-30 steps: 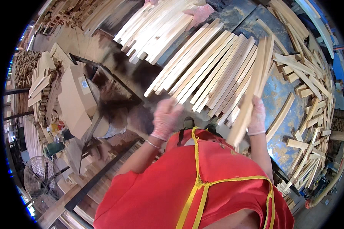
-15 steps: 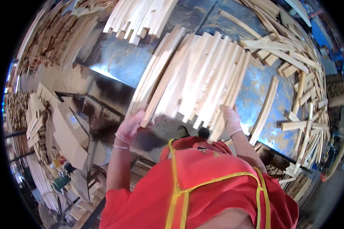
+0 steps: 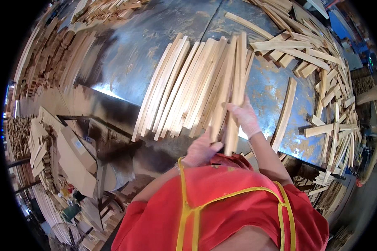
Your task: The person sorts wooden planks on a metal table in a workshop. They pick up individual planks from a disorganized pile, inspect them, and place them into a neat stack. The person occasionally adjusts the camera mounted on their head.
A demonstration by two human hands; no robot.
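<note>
A row of pale wooden strips (image 3: 188, 83) lies side by side over the near part of the metal-topped table, their near ends past its edge. At the row's right side, a few strips (image 3: 237, 75) are tilted and crossing one another. My left hand (image 3: 201, 149), in a light glove, is closed around the near end of one strip. Farther up, my right hand (image 3: 244, 117), also gloved, grips strips from the right, its thumb lying across the top. How many strips each hand holds is hidden.
A single curved strip (image 3: 285, 113) rests on the metal table (image 3: 155, 29) to the right. Beyond it is a jumbled heap of wood pieces (image 3: 322, 62). Stacked strips (image 3: 50, 62) fill the far left. Cardboard (image 3: 75, 154) stands at the left, beside a fan (image 3: 69, 234).
My left hand has moved right, from the row's left side to a strip end at its right. The right-hand strips are now tilted and crossed. The separate far group of strips no longer shows.
</note>
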